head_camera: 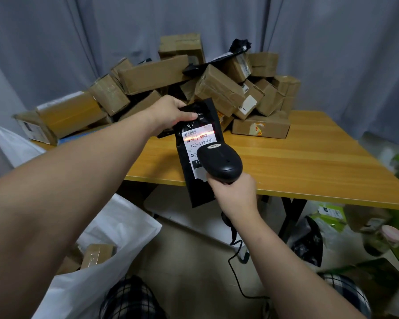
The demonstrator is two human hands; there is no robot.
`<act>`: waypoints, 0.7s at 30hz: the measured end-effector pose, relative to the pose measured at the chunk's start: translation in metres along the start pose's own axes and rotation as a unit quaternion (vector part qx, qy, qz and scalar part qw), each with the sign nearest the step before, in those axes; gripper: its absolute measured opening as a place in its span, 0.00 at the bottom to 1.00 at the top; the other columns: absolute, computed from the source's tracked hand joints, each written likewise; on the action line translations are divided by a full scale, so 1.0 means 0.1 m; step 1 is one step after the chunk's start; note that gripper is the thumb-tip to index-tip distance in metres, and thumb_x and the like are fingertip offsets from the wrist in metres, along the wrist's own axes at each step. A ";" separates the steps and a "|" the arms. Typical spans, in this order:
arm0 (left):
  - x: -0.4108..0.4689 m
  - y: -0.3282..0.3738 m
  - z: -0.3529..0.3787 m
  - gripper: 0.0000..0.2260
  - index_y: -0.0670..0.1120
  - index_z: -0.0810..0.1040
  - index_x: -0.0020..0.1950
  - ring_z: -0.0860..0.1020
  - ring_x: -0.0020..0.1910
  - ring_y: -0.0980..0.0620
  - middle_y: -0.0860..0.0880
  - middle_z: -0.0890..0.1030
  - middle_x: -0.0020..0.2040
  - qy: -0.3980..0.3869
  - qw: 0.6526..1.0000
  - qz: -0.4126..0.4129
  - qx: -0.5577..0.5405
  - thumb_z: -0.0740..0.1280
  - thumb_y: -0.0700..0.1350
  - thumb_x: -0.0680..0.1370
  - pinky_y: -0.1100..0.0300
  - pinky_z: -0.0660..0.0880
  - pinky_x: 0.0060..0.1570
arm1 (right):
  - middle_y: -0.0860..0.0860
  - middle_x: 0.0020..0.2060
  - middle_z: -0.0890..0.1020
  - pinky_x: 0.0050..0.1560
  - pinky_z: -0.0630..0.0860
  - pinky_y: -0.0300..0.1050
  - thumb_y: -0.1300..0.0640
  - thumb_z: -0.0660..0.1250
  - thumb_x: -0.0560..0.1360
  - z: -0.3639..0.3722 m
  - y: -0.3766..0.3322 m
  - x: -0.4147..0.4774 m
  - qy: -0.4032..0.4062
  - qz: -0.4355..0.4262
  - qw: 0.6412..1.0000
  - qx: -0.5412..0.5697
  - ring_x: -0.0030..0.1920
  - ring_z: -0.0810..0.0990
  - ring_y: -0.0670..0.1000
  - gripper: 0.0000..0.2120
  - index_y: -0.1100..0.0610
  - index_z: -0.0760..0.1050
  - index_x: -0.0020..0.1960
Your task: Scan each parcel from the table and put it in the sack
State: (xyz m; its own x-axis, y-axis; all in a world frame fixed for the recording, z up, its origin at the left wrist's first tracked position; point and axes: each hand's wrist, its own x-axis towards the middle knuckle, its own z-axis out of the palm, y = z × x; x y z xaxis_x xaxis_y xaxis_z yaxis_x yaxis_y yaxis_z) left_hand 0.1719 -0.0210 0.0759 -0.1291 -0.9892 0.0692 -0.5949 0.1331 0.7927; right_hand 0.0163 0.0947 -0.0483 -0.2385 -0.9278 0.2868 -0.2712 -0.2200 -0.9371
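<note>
My left hand (pixel 171 111) pinches the top edge of a flat black parcel bag (pixel 197 189), which hangs over the table's front edge. Its white label (pixel 199 140) faces me, and a red scan line glows across the barcode. My right hand (pixel 234 192) grips the handle of a black corded barcode scanner (pixel 220 161), whose head points at the label from just below it. The white sack (pixel 111 240) stands open at the lower left with cardboard boxes (pixel 97 253) inside.
A heap of brown cardboard parcels (pixel 217 86) and black bags covers the back of the wooden table (pixel 309 162). The scanner's cable (pixel 234 270) trails to the floor. Bags and clutter lie under the table at right. Grey curtains hang behind.
</note>
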 end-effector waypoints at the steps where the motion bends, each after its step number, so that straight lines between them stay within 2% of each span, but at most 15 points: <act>1: -0.01 0.02 -0.01 0.03 0.49 0.81 0.47 0.81 0.40 0.54 0.50 0.84 0.41 0.001 1.000 0.004 -0.004 0.72 0.47 0.76 0.59 0.75 0.39 | 0.45 0.23 0.73 0.28 0.67 0.33 0.53 0.74 0.69 0.00 -0.02 -0.01 0.000 -0.001 1.000 -0.002 0.27 0.72 0.45 0.13 0.53 0.73 0.31; 4: -0.05 0.08 -0.02 0.03 0.48 0.81 0.47 0.81 0.38 0.55 0.51 0.84 0.40 0.004 1.000 0.013 -0.009 0.71 0.46 0.76 0.61 0.76 0.38 | 0.44 0.19 0.71 0.28 0.65 0.35 0.55 0.74 0.69 -0.05 -0.07 0.00 0.008 -0.013 1.000 -0.006 0.25 0.68 0.43 0.16 0.53 0.71 0.28; 9: -0.09 0.17 -0.03 0.04 0.45 0.81 0.49 0.80 0.31 0.59 0.51 0.82 0.38 0.016 0.999 0.021 -0.021 0.70 0.44 0.77 0.68 0.73 0.26 | 0.39 0.20 0.73 0.27 0.65 0.31 0.55 0.74 0.69 -0.14 -0.14 0.03 0.004 -0.040 0.999 -0.023 0.26 0.71 0.40 0.16 0.52 0.70 0.27; 12: -0.08 0.20 -0.03 0.05 0.45 0.81 0.50 0.81 0.33 0.57 0.50 0.83 0.38 0.018 0.999 0.021 -0.025 0.70 0.45 0.77 0.66 0.75 0.30 | 0.42 0.20 0.74 0.27 0.65 0.30 0.56 0.74 0.70 -0.17 -0.14 0.04 0.000 -0.042 0.999 -0.025 0.26 0.72 0.41 0.16 0.52 0.71 0.28; 15: -0.08 0.22 -0.02 0.06 0.45 0.81 0.51 0.82 0.38 0.55 0.50 0.83 0.40 0.024 0.999 0.018 -0.034 0.70 0.46 0.77 0.61 0.76 0.37 | 0.45 0.23 0.73 0.30 0.68 0.38 0.59 0.73 0.70 -0.17 -0.14 0.07 0.002 -0.034 0.999 -0.031 0.28 0.72 0.46 0.14 0.54 0.72 0.29; 18: -0.09 0.26 0.00 0.06 0.45 0.80 0.51 0.82 0.37 0.56 0.51 0.83 0.39 0.031 0.998 0.023 -0.045 0.69 0.46 0.77 0.63 0.75 0.35 | 0.51 0.24 0.74 0.32 0.69 0.44 0.59 0.73 0.69 -0.16 -0.17 0.12 0.006 -0.027 0.999 -0.031 0.29 0.73 0.51 0.12 0.59 0.74 0.29; 21: -0.08 0.28 0.01 0.05 0.45 0.80 0.51 0.81 0.36 0.57 0.51 0.82 0.38 0.044 0.997 0.028 -0.057 0.69 0.45 0.78 0.64 0.75 0.34 | 0.61 0.28 0.79 0.33 0.75 0.53 0.59 0.73 0.69 -0.18 -0.22 0.22 0.017 -0.037 0.999 -0.034 0.32 0.78 0.61 0.11 0.65 0.77 0.34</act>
State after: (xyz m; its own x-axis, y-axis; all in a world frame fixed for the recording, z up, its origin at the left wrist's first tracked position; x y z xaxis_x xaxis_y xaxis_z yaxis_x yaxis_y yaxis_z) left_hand 0.1555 -0.0092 0.0967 -0.0869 -0.9827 0.1638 -0.4948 0.1853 0.8490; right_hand 0.0002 0.0846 -0.0178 -0.2463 -0.8989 0.3625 -0.3512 -0.2658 -0.8978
